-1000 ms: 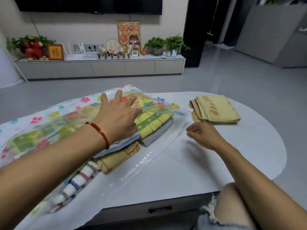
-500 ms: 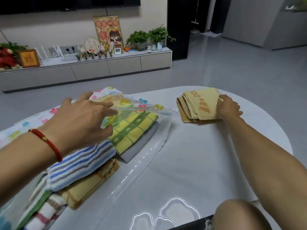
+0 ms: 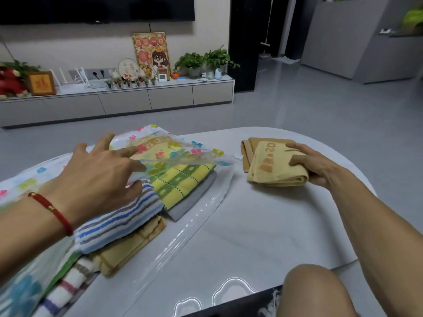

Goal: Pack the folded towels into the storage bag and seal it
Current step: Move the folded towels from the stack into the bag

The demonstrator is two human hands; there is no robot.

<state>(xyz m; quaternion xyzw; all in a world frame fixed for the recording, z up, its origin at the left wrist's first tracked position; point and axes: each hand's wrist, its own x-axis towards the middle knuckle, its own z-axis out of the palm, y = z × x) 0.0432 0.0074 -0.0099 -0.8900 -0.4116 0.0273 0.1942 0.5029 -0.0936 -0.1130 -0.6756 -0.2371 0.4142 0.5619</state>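
Already the right hand (image 3: 320,167) grips the folded yellow towel (image 3: 273,165) on the white table (image 3: 263,225), while the left hand (image 3: 98,175) lifts the flowered clear storage bag's (image 3: 187,156) flap over several stacked towels (image 3: 178,181); this towel's insertion and sealing remain.

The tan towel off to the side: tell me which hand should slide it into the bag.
Right. The right hand already grips the tan towel, while the left hand holds up the storage bag flap.
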